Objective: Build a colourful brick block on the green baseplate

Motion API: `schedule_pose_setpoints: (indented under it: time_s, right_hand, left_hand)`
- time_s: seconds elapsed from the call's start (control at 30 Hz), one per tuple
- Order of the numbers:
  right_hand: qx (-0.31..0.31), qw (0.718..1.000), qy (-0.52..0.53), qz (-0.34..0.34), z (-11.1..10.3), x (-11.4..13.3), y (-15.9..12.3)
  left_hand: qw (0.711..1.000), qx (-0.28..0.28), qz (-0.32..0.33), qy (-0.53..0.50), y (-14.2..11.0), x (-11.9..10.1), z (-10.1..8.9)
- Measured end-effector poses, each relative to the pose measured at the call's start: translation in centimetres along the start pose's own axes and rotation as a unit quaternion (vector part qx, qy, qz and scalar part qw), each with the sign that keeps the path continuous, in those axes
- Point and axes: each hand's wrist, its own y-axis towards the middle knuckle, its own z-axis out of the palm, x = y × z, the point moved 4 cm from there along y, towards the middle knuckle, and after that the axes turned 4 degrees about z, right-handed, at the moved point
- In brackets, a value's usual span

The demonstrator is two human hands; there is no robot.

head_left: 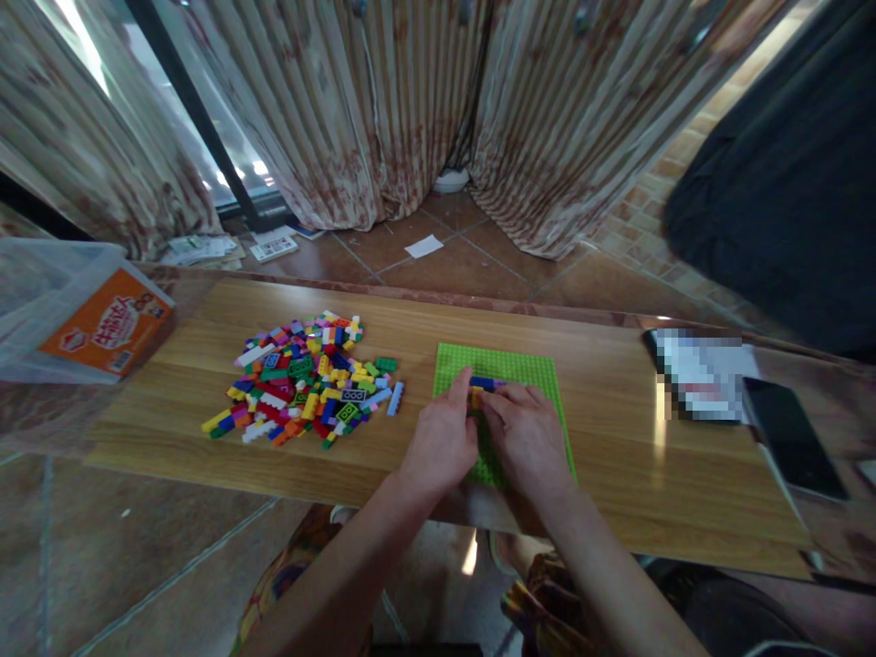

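1. And there it lay, the blue rectangular plastic brick (483, 383), on the square lime-green studded baseplate (452, 359), its long axis roughly nine to three o'clock!
2. From the left hand (443, 436), it sat near one o'clock; from the right hand (526, 433), near eleven, neither clearly nearer.
3. Fingers crowded in close, but whether either hand grasped anything, I couldn't tell.
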Motion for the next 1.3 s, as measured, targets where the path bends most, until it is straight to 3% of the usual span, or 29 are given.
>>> schedule_pose_setpoints:
  time_s: [0.47, 1.1, 1.3]
  right_hand:
    - [0.008, 1.000, -0.026, 0.012, -0.5, 0.3, 0.3]
    - [0.065, 0.998, 0.006, -0.023, 0.9, 0.4, 1.1]
    - [0.041, 0.998, 0.025, -0.034, 1.4, 0.3, 1.2]
  left_hand:
    - [0.992, -0.100, -0.074, -0.019, 1.9, 1.0, -0.3]
    - [0.986, -0.124, -0.106, -0.018, 2.9, 1.7, -0.4]
    - [0.987, -0.125, -0.099, -0.032, 3.0, 2.0, -0.3]
